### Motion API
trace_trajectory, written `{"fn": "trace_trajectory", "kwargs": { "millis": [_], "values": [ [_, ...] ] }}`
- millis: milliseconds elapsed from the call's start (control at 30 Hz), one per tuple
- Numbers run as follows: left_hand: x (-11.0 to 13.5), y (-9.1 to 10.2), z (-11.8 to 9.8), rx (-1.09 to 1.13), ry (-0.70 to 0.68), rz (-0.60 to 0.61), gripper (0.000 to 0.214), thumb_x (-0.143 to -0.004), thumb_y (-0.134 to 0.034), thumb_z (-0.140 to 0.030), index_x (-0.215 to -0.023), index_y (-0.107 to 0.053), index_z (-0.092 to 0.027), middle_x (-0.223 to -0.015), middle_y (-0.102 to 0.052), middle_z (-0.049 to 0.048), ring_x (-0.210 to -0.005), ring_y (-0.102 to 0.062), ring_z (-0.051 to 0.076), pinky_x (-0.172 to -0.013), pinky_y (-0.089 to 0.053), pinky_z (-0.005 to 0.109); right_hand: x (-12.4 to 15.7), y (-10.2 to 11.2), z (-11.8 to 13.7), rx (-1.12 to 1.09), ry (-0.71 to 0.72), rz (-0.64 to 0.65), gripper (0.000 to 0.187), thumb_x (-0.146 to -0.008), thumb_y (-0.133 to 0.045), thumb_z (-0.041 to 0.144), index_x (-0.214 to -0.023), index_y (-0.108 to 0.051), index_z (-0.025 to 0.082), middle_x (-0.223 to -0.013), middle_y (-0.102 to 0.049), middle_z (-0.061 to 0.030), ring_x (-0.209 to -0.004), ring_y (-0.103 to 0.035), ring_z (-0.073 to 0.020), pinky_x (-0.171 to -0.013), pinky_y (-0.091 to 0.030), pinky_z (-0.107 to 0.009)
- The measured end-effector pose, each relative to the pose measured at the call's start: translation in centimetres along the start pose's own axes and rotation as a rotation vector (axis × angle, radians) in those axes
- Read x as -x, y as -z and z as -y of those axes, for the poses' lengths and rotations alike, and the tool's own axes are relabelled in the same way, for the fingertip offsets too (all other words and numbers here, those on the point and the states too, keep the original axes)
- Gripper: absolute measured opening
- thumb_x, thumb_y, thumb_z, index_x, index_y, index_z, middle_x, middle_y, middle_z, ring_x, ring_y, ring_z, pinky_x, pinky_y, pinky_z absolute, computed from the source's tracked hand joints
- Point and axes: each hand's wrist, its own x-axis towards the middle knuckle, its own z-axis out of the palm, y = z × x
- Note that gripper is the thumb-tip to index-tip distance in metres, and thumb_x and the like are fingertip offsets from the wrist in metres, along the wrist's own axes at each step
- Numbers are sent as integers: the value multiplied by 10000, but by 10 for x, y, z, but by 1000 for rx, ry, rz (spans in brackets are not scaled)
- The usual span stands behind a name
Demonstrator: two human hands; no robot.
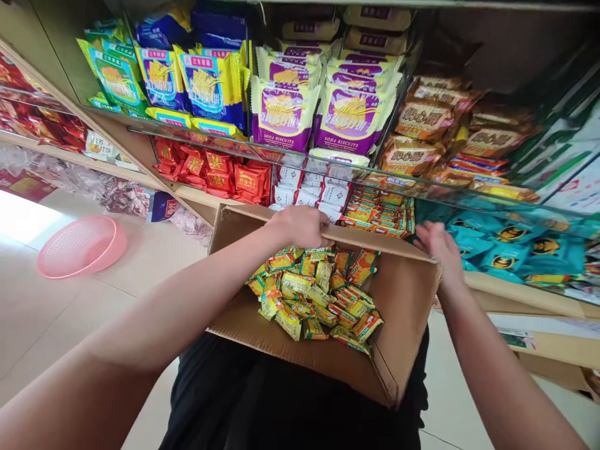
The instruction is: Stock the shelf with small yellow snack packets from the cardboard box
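Observation:
A brown cardboard box (405, 306) rests tilted against my lap, its inside facing me. Many small yellow, green and orange wrapped snacks (319, 294) lie heaped in it. My left hand (302, 226) reaches across the box with its fingers wrapped over the far rim. Beside the box's far right corner is my right hand (441, 250), outside the wall, with its fingers apart and holding nothing I can see; part of them is hidden. Just beyond the far rim, similar small packets (379, 209) fill a shelf compartment.
Above the box, a glass-fronted shelf carries purple soda biscuit packs (349, 119), blue-yellow packs (206, 87) and brown packs (424, 119). Lower down are red packets (218, 172), white packets (309, 190) and teal bags (504, 250). A pink basket (82, 245) stands on the floor at left.

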Motion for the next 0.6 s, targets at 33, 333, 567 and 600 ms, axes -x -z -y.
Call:
{"fn": "trace_trajectory", "kwargs": {
  "millis": [33,333,567,600],
  "values": [
    [0,0,0,0,1,5,487,-627,-529,-553,-1004,-629,-259,-903,-630,72,-807,-545,246,-704,-415,370,29,10,3,-100,-60,-30,472,-835,-287,503,-1034,-536,155,-1041,-590,-132,-965,-566,-235,-784,-448,-421],
    [4,-5,3,-13,-13,-21,531,-596,-556,-566,-1036,-610,-274,-946,-623,88,-827,-552,271,-715,-419,397,172,-11,27,663,557,334,207,-813,-424,183,-916,-595,239,-1098,-588,-44,-1131,-434,-247,-1012,-91,-554],
    [17,-11,9,-49,-83,-127,457,-682,-503,-496,-1042,-595,-231,-904,-633,98,-820,-571,266,-723,-426,405,151,-62,5,1140,173,643,365,-790,-302,12,-992,-596,88,-1008,-585,-175,-822,-595,-236,-674,-434,-332],
    [19,-10,9,-37,-112,-152,442,-694,-501,-468,-1056,-587,-228,-918,-633,98,-838,-570,268,-735,-427,411,153,-63,3,1147,173,626,363,-791,-296,14,-970,-607,76,-966,-595,-179,-812,-595,-249,-660,-433,-342]
  ]
}}
